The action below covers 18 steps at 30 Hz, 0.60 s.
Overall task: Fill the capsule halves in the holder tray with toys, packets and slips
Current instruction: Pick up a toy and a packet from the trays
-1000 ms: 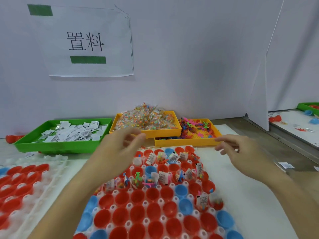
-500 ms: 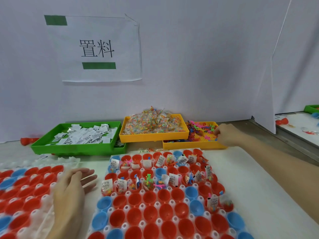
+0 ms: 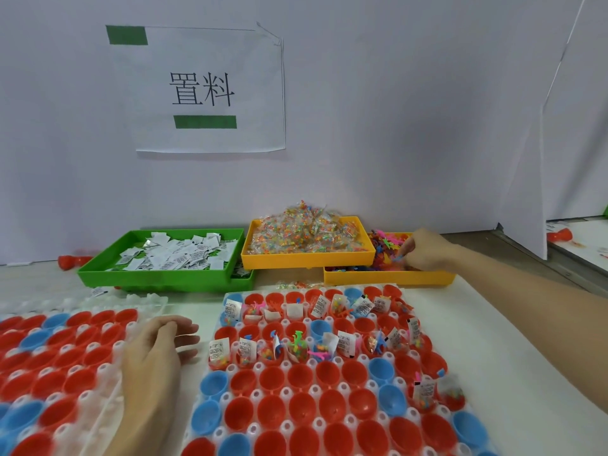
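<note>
Filling the near part of the view, the holder tray (image 3: 324,419) lies flat on the white table (image 3: 513,373), its clear pockets seated with red and blue capsule halves (image 3: 301,403); the near rows hold nothing, while the two far rows and a couple of cups at the right edge carry toys, packets and slips. Just left of it, the left hand (image 3: 153,355) rests palm down with relaxed, straight fingers on the edge of a second holder tray (image 3: 56,366) of red and blue halves, gripping nothing. Farther back, a green tray (image 3: 158,278) holds a loose heap of white paper slips (image 3: 177,255). Beside it to the right, a yellow tray (image 3: 306,261) is piled high with clear packets (image 3: 304,230) of coloured bits. Lower and to the right of that, another yellow tray (image 3: 388,278) holds small plastic toys (image 3: 386,245) in pink, orange and blue; the right hand (image 3: 427,251) reaches into it, fingers curled down among the toys and pinching at them. Behind everything, a white wall bears a paper sign (image 3: 210,90) with two green strips.
</note>
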### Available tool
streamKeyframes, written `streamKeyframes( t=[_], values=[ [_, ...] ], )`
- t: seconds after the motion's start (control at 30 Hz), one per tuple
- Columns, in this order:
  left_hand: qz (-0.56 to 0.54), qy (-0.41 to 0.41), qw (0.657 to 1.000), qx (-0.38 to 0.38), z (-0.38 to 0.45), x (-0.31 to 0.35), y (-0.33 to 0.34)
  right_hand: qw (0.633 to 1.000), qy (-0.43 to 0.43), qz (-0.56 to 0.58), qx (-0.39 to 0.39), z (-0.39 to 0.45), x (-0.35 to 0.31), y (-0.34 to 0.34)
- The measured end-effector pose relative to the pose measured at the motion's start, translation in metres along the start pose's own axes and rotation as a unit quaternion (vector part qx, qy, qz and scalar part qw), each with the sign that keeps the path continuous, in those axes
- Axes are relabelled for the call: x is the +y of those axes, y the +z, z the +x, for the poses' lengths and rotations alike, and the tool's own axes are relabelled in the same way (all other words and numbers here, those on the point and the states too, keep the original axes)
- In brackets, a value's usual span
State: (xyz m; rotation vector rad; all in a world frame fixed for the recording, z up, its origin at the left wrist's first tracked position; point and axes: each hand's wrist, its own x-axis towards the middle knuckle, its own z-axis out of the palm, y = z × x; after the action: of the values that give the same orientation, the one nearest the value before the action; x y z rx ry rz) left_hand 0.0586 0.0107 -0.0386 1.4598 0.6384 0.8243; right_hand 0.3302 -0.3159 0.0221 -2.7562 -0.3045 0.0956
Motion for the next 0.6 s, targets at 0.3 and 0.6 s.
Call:
streamKeyframes(
  t=[0.3,0.6],
  values=[
    [0.010,0.011,1.000,-0.012,-0.004,0.003,0.002,0.992,-0.114,0.021,-0.044,0.000,-0.013,0.010],
    [0.015,0.014,1.000,-0.020,-0.004,0.004,0.003,0.991,-0.099,-0.026,-0.087,0.013,-0.020,0.015]
  ],
)
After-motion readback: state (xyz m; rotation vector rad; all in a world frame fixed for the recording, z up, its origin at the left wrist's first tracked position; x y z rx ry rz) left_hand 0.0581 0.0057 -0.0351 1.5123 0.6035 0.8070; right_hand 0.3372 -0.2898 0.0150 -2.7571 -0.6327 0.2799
